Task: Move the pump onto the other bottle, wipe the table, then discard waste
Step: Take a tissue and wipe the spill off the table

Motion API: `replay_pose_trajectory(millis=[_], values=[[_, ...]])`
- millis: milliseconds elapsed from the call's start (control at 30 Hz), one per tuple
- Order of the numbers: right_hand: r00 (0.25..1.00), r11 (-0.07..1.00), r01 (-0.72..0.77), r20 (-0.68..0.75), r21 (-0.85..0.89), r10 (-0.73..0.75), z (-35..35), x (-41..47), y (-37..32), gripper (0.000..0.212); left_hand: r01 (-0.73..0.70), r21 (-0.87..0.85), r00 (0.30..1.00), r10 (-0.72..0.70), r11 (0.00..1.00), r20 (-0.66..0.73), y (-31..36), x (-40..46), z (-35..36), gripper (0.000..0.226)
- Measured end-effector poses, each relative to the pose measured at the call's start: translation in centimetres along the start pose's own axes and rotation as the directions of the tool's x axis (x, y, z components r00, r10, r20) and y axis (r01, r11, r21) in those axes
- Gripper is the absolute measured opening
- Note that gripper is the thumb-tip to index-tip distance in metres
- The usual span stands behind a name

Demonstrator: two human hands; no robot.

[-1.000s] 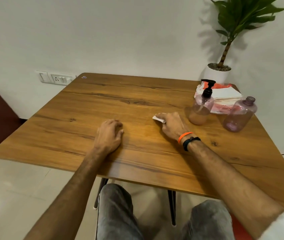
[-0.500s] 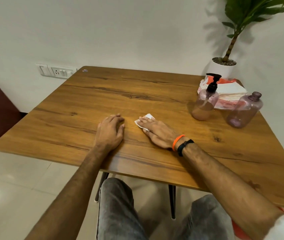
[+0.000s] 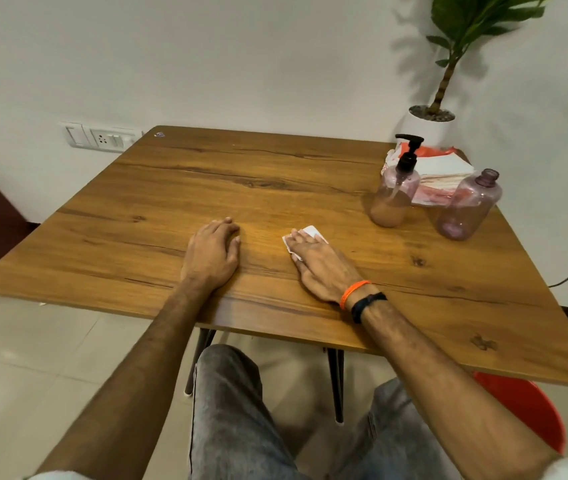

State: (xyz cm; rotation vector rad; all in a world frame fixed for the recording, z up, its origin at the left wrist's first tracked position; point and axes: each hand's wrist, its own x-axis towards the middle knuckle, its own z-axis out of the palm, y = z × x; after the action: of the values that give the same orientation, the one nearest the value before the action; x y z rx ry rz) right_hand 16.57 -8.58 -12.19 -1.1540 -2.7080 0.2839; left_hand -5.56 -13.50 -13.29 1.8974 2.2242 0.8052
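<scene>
Wooden table (image 3: 171,202) — right hand (image 3: 320,265) atop tissue (image 3: 312,233)

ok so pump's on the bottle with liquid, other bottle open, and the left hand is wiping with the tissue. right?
Not quite: the head view shows the right hand pressing the tissue flat on the table; the left hand only rests on the wood. The pump is on the bottle with liquid, and the other bottle is open.

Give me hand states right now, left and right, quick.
Left hand: open, resting on the table, holding nothing.
Right hand: open, flat fingers pressing a white tissue onto the table.
</scene>
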Motion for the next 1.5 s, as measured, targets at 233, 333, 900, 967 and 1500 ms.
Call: replay_pose_trajectory(millis=[233,333,900,967,1500], values=[[0.961,0.94,0.248,0.064,0.233,-0.269,-0.3,-3.0,-1.3,0.056,0.01,0.017,1.0,-0.01,1.0,-0.016,0.3,-0.1,-0.2,0.038],[0.965,0.889,0.218,0.049,0.403,-0.259,-1.3,-3.9,-0.8,0.043,0.01,0.021,1.0,-0.01,1.0,-0.006,0.4,-0.1,-0.2,0.039],[0.993,0.987,-0.117,-0.006,0.107,0.118,-2.5,2.5,5.4,0.047,0.004,0.012,1.0,-0.005,1.0,0.019,0.1,-0.3,-0.2,0.039],[0.995,0.993,-0.09,0.059,0.078,0.085,-1.8,2.6,5.4,0.047,0.003,0.01,1.0,-0.003,1.0,0.023,0.0,-0.2,-0.2,0.039],[0.965,0.936,0.185,0.125,0.299,-0.231,-0.8,-5.3,-2.9,0.046,0.022,0.008,1.0,-0.022,1.0,0.013,0.7,-0.5,-0.5,0.038]])
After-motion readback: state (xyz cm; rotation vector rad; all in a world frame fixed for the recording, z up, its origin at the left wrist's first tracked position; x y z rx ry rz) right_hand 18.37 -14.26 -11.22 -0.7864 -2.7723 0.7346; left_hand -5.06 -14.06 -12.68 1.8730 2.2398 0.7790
